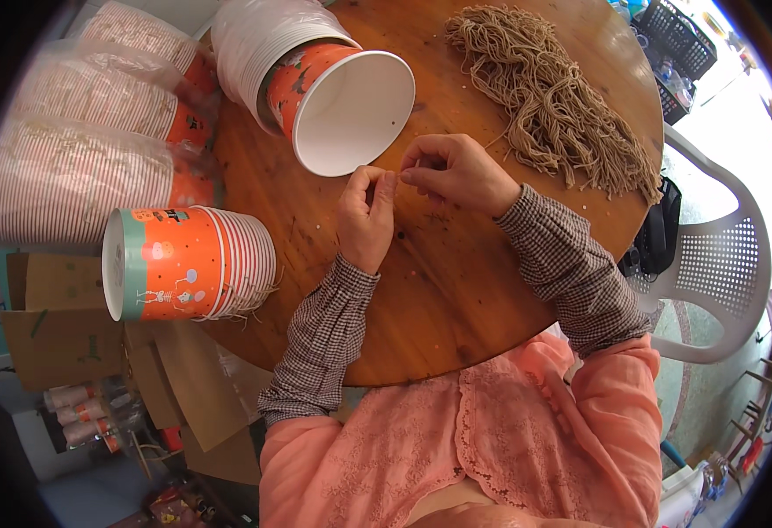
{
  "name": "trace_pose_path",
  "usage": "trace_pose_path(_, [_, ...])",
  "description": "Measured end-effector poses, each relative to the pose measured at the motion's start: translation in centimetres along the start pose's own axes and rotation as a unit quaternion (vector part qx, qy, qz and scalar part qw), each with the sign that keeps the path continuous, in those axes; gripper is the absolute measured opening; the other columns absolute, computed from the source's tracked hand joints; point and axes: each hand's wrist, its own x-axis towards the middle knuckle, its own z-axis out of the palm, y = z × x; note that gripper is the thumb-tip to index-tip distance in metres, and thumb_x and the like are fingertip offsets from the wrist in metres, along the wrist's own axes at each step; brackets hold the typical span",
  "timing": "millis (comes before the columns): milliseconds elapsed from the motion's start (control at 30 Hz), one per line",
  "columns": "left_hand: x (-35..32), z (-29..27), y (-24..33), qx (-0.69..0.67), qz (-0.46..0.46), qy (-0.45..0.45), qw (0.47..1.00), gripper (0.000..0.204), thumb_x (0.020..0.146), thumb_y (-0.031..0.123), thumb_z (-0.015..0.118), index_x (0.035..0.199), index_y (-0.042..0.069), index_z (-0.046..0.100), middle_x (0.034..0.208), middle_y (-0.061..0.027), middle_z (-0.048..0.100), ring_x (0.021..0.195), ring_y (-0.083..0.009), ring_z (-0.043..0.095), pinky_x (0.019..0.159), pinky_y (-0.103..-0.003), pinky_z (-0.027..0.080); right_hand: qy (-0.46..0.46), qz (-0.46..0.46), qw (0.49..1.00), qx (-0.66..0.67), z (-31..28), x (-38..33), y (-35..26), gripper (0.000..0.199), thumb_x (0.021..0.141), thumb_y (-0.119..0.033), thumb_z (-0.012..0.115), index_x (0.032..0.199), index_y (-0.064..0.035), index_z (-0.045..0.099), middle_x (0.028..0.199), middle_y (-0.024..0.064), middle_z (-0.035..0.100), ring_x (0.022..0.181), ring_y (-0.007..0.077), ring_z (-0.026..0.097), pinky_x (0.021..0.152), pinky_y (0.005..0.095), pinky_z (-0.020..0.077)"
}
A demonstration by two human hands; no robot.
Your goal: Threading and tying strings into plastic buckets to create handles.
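Note:
My left hand (366, 217) and my right hand (453, 172) meet over the middle of a round wooden table (456, 299). Both pinch a thin tan string between fingertips, thumbs almost touching. The string itself is barely visible. Just beyond my hands lies an orange paper bucket (344, 104) on its side, its white inside facing me, nested in a white stack. A heap of tan strings (551, 99) lies at the table's far right, a strand trailing toward my right hand.
A stack of orange buckets (188, 264) lies on its side at the table's left edge. Wrapped bucket stacks (87, 150) sit beyond it. A white plastic chair (725, 264) stands to the right. Cardboard pieces (60, 334) lie lower left.

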Motion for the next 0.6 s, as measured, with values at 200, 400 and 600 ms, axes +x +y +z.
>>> trace_pose_path(200, [0.0,0.2,-0.6,-0.029,-0.005,-0.007,1.0,0.018,0.095,0.018,0.061,0.09,0.001,0.056,0.072,-0.0007,0.053,0.061,-0.0081,0.047,0.056,-0.024,0.041,0.024,-0.021,0.996,-0.078,-0.1,0.1,0.5,0.014,0.088,-0.014,0.064,0.094,-0.0009,0.064,0.059,-0.0011,0.056,0.048,0.0046,0.052,0.043,0.0217,0.0399])
trace_pose_path(400, [0.1,0.3,-0.2,-0.023,0.006,0.008,1.0,0.016,0.093,0.015,0.063,0.091,0.001,0.056,0.073,-0.0012,0.055,0.063,-0.0075,0.05,0.057,-0.023,0.043,0.037,-0.04,0.994,-0.097,0.1,0.2,0.8,0.014,0.088,-0.013,0.064,0.094,-0.0009,0.064,0.059,-0.001,0.055,0.049,0.0045,0.051,0.046,0.0223,0.0405])
trace_pose_path(600, [0.2,0.4,-1.0,0.001,0.045,0.016,0.999,0.014,0.089,0.01,0.066,0.095,0.0,0.057,0.088,-0.0061,0.061,0.073,-0.0139,0.058,0.065,-0.026,0.048,0.082,-0.084,0.987,-0.113,-0.3,1.2,2.8,0.013,0.088,-0.012,0.062,0.094,-0.0005,0.064,0.065,0.0002,0.057,0.054,0.0052,0.052,0.048,0.022,0.0417])
